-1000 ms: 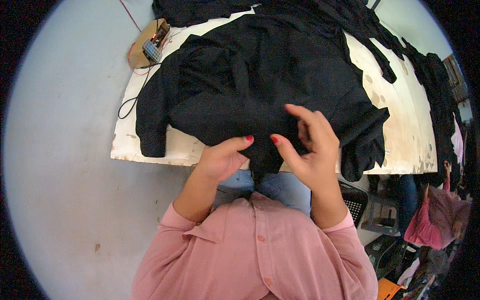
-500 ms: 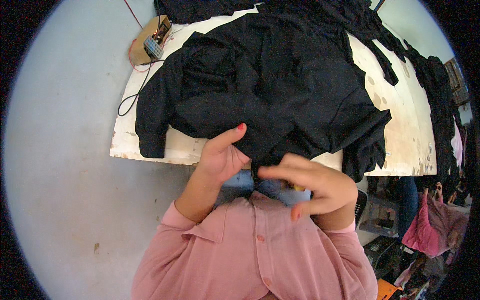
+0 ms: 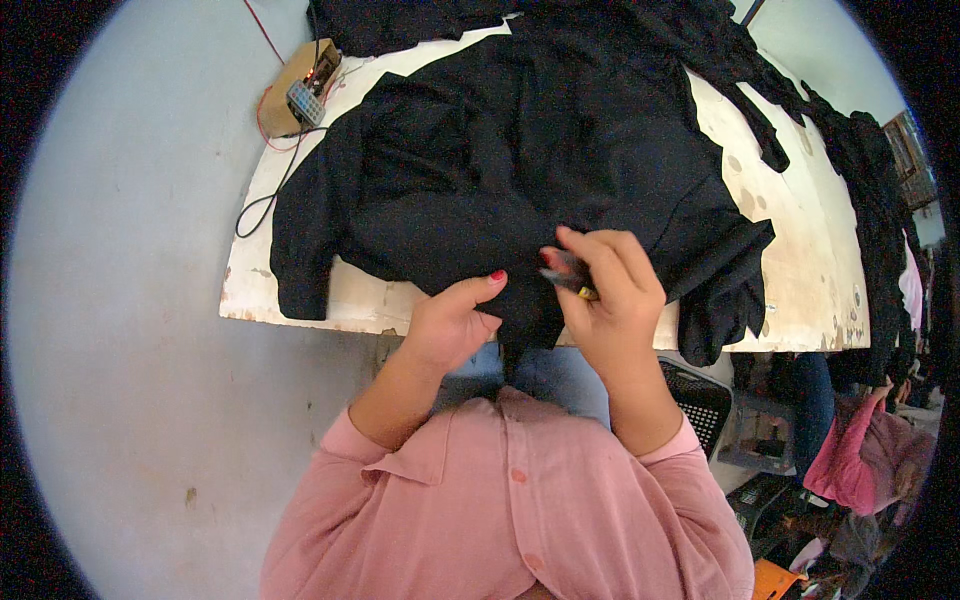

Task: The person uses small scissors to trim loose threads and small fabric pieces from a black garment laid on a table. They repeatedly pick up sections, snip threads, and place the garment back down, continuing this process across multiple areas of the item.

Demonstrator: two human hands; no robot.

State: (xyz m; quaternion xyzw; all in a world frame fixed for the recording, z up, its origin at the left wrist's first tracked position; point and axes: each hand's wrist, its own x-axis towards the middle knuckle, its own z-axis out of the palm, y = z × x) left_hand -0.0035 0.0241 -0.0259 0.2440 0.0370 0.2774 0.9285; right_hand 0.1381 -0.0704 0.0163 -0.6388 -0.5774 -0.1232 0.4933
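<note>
A black garment (image 3: 450,225) lies spread and wrinkled over the pale table, its near edge hanging over the front. My left hand (image 3: 446,328) pinches that near edge, thumb on top and the other fingers partly hidden by the cloth. Just above the cloth, to the right, my right hand (image 3: 618,300) is closed round small thread snips (image 3: 566,272), dark with a yellow part. The snips are blurred, so I cannot tell whether their blades are apart.
A worn white table (image 3: 800,270) carries more black cloth (image 3: 410,22) at its far side. A cardboard box (image 3: 290,95) with wires and a grey remote (image 3: 305,102) sits at the far left. Right of me are a black crate (image 3: 695,405) and another person in pink (image 3: 850,450).
My right hand has swung up and away from me, from below the table's edge to over the garment, with the snips now showing. My left hand has shifted slightly right and nearer.
</note>
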